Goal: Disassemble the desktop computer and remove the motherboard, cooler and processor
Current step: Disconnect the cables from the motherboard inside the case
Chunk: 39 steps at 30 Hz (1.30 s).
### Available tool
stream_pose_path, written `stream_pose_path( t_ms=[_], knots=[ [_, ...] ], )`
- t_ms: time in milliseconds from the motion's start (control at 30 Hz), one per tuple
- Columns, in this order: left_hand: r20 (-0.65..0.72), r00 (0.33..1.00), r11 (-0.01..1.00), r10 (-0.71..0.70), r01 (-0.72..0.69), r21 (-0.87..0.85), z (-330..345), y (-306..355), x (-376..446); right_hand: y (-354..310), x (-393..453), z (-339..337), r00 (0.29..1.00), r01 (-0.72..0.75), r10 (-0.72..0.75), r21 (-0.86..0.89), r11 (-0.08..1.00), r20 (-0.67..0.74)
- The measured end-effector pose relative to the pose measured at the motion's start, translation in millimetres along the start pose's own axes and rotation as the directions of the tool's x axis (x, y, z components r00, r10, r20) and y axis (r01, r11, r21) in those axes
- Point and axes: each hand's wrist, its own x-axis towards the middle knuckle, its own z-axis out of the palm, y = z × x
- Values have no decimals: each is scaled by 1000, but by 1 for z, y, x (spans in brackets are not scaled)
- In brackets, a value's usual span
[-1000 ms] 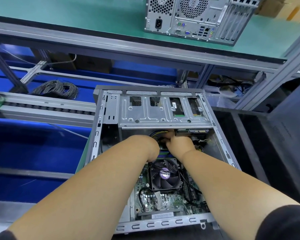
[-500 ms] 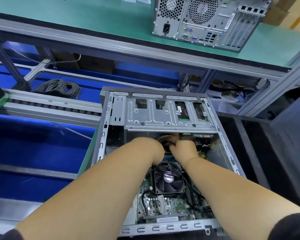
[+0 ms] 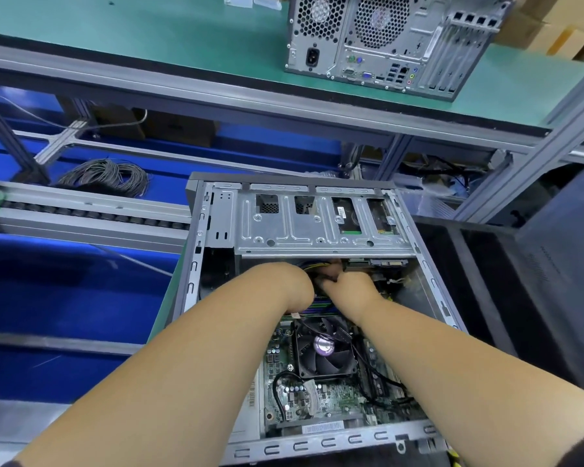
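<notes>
Both hands reach deep into the open computer case [image 3: 196,264]. The left hand [image 3: 292,286] is bent at the wrist and its fingers are hidden, so I cannot tell if it holds something. The right hand [image 3: 348,286] has curled fingers that pinch the bundle of cables [image 3: 312,265] under the metal drive cage [image 3: 317,230]. Just behind the hands, nearer to the person, the cooler [image 3: 324,348] with its fan sits on the motherboard [image 3: 334,399]. Far beyond the hands, a second computer [image 3: 385,45] stands on the green tabletop [image 3: 149,35].
</notes>
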Motion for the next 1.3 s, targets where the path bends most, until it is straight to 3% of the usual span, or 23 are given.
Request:
stream_pose_path(
  t_ms=[67, 133, 200, 300, 400, 500, 567, 667, 733, 867, 933, 1033, 1133, 1200, 1300],
  knots=[
    [-28, 999, 968, -37, 29, -251, -2, -4, -1, -8, -9, -4, 997, 18, -22, 51, 999, 79],
    [-14, 998, 819, -58, 40, -572, -3, -8, -5, -15, -22, -10, 985, 50, -56, 39, 998, 164],
    [1, 1000, 688, -23, 17, -726, -4, -9, -9, -18, -37, -23, 970, 47, -55, 42, 998, 235],
    [-18, 1000, 578, 12, -22, -816, -5, -11, -13, -17, -62, -48, 960, 10, -51, 149, 989, 275],
    [-37, 998, 489, 50, -57, -870, -10, -15, -17, -24, -86, -69, 967, -69, -29, 367, 928, 253],
    [-70, 993, 346, 92, -98, -933, -14, -19, -24, -35, -104, -84, 941, -74, -54, 358, 931, 334],
    [-101, 992, 277, 78, -119, -953, -16, -20, -29, -35, -116, -93, 903, 6, -159, 358, 934, 398],
    [-140, 990, 258, 34, -144, -955, -17, -19, -38, -24, -133, -97, 875, 106, -243, 323, 940, 420],
    [-162, 987, 260, 5, -158, -952, -18, -15, -45, -15, -131, -93, 913, 166, -237, 228, 959, 332],
    [-202, 974, 265, -99, -170, -949, -18, -5, -59, 10, -113, -81, 956, 267, -236, -191, 945, 172],
    [-229, 954, 246, -192, -179, -952, -15, -2, -67, 17, -109, -77, 954, 290, -254, -279, 915, 158],
    [-211, 928, 252, -307, -134, -958, -5, 5, -80, 17, -106, -82, 956, 293, -292, -122, 948, 24],
    [-135, 933, 308, -334, -28, -951, 4, 21, -91, 14, -110, -96, 948, 308, -295, 119, 944, -120],
    [-105, 935, 360, -340, 27, -933, 9, 35, -94, 14, -115, -104, 914, 384, -351, 152, 911, -202],
    [-128, 927, 399, -353, 25, -917, 14, 58, -93, 15, -124, -109, 890, 451, -407, 270, 851, -204]
  ],
)
